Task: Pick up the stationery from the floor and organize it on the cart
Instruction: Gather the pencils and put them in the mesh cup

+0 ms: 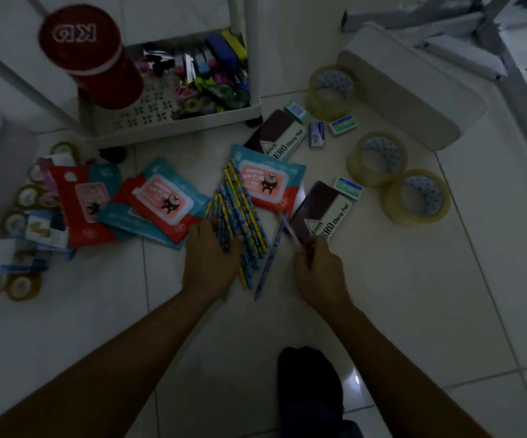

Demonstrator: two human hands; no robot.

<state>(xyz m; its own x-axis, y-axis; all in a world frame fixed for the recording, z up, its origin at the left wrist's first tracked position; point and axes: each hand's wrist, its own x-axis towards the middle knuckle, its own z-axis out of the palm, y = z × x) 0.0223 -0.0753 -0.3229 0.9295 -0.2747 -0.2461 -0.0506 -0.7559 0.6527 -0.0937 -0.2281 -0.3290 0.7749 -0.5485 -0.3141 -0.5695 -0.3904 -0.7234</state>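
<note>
Lower centre of the frame: a dark foot or shoe (311, 390) rests on the white tiled floor (413, 295), between two bare forearms reaching upward into the scene.

Centre: the left hand (211, 257) lies palm-down on the near ends of a fanned bundle of patterned pencils (240, 213); its fingers (224, 245) are curled over the bundle, pressing or gathering it. The right hand (319, 267) has its fingers closed around a pink pen (289, 227). One blue pencil (270, 257) lies apart on the floor between the hands.

Middle band: three wipe packs (157, 200) in red and teal lie left of and behind the pencils, overlapping one another. Two stamp pads (325, 213) lie to the right and upper right of the pencils, with small staple boxes (317, 132) near them. Three clear tape rolls (415, 197) sit on the right side. Small tape rolls and boxed items (25, 222) cluster at the left edge.

Upper frame: the white cart (173, 121) stands on the floor, its bottom tray holding a red cylindrical case (91, 55) and mixed colourful stationery (208, 77). A white flat panel (413, 86) lies at upper right.
</note>
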